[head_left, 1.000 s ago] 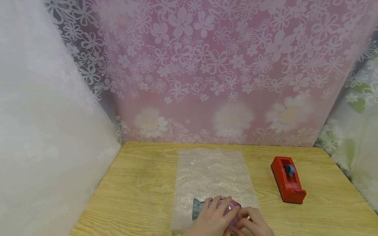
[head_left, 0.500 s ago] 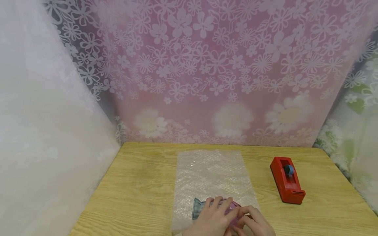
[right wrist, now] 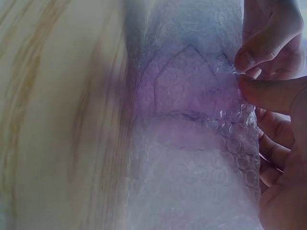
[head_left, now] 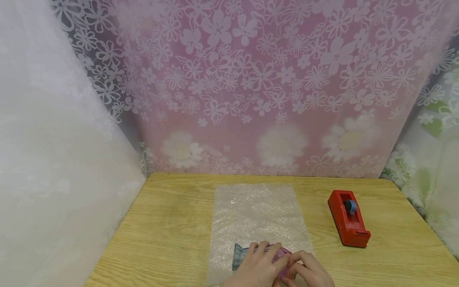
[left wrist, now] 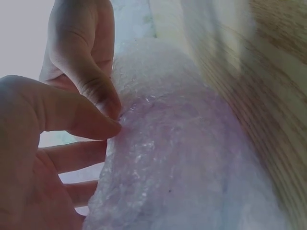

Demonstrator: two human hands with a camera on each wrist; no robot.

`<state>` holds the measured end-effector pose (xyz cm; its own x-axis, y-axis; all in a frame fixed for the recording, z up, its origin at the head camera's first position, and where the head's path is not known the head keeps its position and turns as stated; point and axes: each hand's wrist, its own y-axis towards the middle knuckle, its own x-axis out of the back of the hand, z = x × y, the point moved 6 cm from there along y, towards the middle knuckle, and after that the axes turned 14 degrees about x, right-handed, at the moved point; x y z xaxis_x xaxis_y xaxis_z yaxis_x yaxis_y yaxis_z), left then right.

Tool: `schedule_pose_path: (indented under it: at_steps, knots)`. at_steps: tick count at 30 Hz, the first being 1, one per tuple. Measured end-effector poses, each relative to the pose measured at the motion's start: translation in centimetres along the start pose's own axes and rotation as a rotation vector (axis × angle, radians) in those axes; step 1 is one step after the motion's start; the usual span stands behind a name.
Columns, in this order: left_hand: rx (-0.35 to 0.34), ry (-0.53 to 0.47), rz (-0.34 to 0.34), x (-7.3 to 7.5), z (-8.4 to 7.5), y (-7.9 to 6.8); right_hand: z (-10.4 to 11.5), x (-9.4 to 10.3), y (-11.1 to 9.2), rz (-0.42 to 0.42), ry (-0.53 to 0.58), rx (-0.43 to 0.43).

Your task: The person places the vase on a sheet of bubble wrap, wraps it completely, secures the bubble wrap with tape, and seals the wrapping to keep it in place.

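A glass vase (head_left: 239, 256), with a blue-grey flared neck and a purple faceted body, lies on its side on a bubble wrap sheet (head_left: 256, 215). Over its body curl the fingers of my left hand (head_left: 255, 266), gripping it. My right hand (head_left: 309, 270) is at the purple end, fingers bent, pinching the wrap's near edge. In both wrist views the bubble wrap (left wrist: 168, 158) covers the near side of the purple body (right wrist: 187, 91), and both thumbs meet at its edge. The hands hide much of the vase in the head view.
A red tape dispenser (head_left: 348, 223) with a small blue roll stands on the wooden table (head_left: 172, 223) to the right. A pink floral curtain (head_left: 222, 87) hangs behind the table, and a whitish sheet (head_left: 64, 159) borders the left side.
The vase and the wrap sit very slightly lower in the head view. Both hands keep nearly the same places and hold, with only small finger shifts.
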<state>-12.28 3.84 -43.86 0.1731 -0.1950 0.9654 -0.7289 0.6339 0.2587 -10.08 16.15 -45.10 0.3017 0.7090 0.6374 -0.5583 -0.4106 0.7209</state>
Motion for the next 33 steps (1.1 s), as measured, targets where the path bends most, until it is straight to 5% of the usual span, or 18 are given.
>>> schedule_pose_path:
  at_steps: [19,33]
  knots:
    - [0.045,-0.032,0.135,0.29,0.34,-0.17,0.37,-0.11,0.66,0.086,-0.107,-0.041]
    - [0.060,-0.034,0.084,0.25,0.45,0.17,-0.18,-0.19,0.91,0.064,-0.044,-0.158]
